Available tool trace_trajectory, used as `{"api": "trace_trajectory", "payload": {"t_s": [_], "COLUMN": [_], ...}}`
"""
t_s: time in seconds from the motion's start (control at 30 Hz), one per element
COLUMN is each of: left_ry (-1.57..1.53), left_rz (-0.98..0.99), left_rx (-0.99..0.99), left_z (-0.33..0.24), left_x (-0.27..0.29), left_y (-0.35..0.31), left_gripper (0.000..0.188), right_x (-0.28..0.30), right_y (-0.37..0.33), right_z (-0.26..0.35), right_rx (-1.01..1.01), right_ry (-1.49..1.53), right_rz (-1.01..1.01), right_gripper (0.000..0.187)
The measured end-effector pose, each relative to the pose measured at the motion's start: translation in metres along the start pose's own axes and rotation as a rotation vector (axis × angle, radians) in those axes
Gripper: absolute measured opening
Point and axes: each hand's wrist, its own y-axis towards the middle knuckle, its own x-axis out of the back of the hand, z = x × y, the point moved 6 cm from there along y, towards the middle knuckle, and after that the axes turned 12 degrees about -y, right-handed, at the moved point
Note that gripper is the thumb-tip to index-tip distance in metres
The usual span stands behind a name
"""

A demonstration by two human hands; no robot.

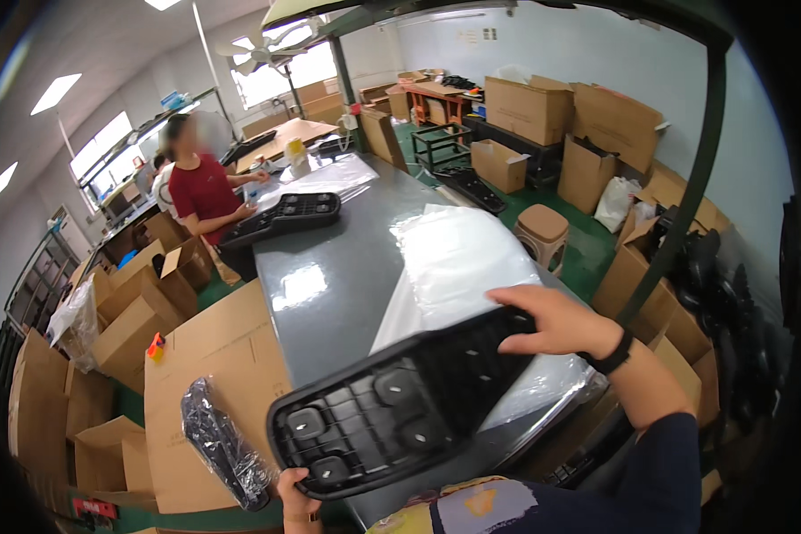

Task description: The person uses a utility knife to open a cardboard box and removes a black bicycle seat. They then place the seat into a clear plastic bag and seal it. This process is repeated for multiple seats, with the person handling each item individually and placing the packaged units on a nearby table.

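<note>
I hold a long black plastic panel (392, 405) tilted over the near end of a grey table, its ribbed side with rounded raised pads facing up. My left hand (295, 494) grips the broad end at its lower left corner; the thumb lies on top and the other fingers are hidden beneath. My right hand (556, 327) is closed round the narrow end at the upper right, thumb apart from the fingers. Partly under the panel, a stack of clear-white plastic bags (458, 258) covers the right side of the grey table (329, 303).
A plastic-wrapped black part (225, 445) lies on a large carton (231, 347) at left, near a small orange object (157, 346). Across the table, a person in red (203, 191) handles another black panel (298, 212). A stool (543, 228), a green post (681, 240) and cartons stand right.
</note>
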Motion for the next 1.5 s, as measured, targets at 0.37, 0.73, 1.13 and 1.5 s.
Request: {"api": "trace_trajectory", "payload": {"t_s": [0.37, 0.73, 1.13, 1.5], "left_ry": [0.441, 1.54, 1.875, 2.027], "left_rz": [0.385, 0.75, 0.812, 0.601], "left_rx": [0.748, 0.11, -0.098, -0.111], "left_z": [0.146, 0.292, 0.361, 0.341], "left_x": [-0.106, -0.137, -0.152, -0.123], "left_y": [0.077, 0.164, 0.213, 0.235], "left_gripper": [0.055, 0.024, 0.024, 0.036], "right_x": [-0.136, -0.115, -0.15, -0.133], "right_y": [-0.248, -0.416, -0.467, -0.406], "right_z": [-0.08, -0.05, -0.045, -0.067], "right_rx": [-0.946, -1.542, -1.744, -1.643], "right_ry": [1.227, 1.421, 1.328, 1.226], "right_rz": [0.12, -0.845, -0.866, -0.486], "right_gripper": [0.057, 0.067, 0.047, 0.053]}}
